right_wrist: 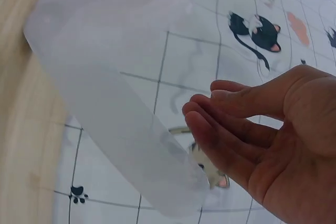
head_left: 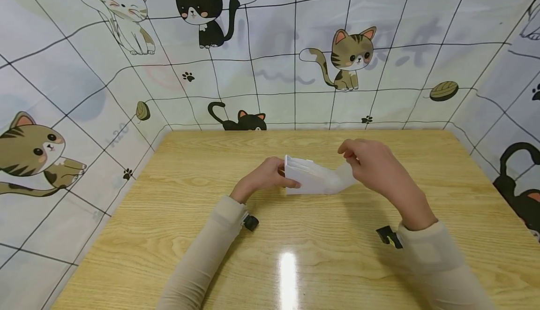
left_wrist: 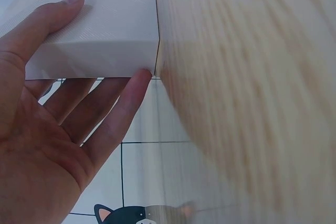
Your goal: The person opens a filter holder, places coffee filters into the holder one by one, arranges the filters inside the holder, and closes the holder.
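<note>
A white box [head_left: 301, 183] is held just over the table by my left hand [head_left: 267, 174]. In the left wrist view my thumb lies on its broad textured face [left_wrist: 113, 17], and the other fingers reach behind its edge. From the box's right end a translucent plastic film [right_wrist: 121, 124] sticks out and bends upward. My right hand [head_left: 373, 164] is beside the film's free end, overlapping it in the head view. In the right wrist view its fingers [right_wrist: 231, 129] are loosely bent with thumb near the index finger, nothing gripped between them.
The wooden table [head_left: 320, 249] extends under both arms, with a bright light reflection near the front. Cat-patterned sheeting [head_left: 274, 33] walls in the back and both sides. Small black fittings [head_left: 251, 223] sit at both sleeve cuffs.
</note>
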The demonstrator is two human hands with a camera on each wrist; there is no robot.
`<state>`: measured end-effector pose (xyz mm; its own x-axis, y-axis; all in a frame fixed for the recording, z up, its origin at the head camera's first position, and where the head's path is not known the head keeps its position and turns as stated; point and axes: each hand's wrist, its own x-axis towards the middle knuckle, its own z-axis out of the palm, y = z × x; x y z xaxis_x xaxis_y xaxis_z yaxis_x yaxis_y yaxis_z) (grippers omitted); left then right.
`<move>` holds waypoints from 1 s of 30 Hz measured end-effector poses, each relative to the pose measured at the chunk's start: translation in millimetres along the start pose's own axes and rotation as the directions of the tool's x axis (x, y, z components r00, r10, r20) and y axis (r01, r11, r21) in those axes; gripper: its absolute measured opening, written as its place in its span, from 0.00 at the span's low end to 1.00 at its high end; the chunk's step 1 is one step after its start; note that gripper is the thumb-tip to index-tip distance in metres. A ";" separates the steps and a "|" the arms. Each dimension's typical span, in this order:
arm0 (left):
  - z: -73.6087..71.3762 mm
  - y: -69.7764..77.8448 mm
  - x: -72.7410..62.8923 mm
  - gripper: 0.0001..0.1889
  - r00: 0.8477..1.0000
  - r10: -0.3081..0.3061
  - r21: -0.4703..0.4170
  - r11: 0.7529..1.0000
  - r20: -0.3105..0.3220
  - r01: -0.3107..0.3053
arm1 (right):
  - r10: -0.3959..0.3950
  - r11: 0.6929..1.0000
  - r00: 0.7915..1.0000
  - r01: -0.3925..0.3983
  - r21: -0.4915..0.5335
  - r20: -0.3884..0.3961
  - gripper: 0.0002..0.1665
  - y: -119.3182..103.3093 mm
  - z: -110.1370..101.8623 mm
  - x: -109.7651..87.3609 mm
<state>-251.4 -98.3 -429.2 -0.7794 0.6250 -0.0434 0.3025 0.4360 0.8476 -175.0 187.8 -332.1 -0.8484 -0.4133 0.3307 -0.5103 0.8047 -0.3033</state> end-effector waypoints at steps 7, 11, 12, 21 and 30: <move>0.3 -0.1 0.3 0.22 1.000 0.004 -0.001 1.000 -0.005 -0.004 | 0.060 0.996 0.998 -0.058 0.065 -0.028 0.15 16.3 -29.4 -9.4; 0.5 0.0 0.7 0.22 1.000 0.002 -0.012 1.000 0.001 -0.002 | 0.108 0.990 0.994 -0.107 0.088 -0.008 0.21 28.3 -42.3 -15.5; 0.6 -0.1 0.8 0.22 1.000 0.003 -0.015 1.000 0.004 -0.003 | 0.119 0.988 0.993 -0.120 0.094 0.012 0.23 31.7 -44.9 -17.0; 0.6 -1.4 0.2 0.22 1.000 0.006 -0.010 1.000 -0.001 -0.006 | 0.098 0.968 0.971 -0.144 0.204 0.220 0.47 60.5 -49.4 -21.4; 0.5 0.2 -0.2 0.22 1.000 0.007 -0.008 1.000 0.002 -0.007 | 0.044 0.945 0.970 -0.118 0.305 0.238 0.34 82.6 -39.5 -21.3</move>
<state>-250.9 -98.0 -429.3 -0.7764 0.6291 -0.0387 0.3033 0.4267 0.8520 -193.5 279.9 -328.9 -0.8792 -0.4670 0.0948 -0.4252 0.6791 -0.5984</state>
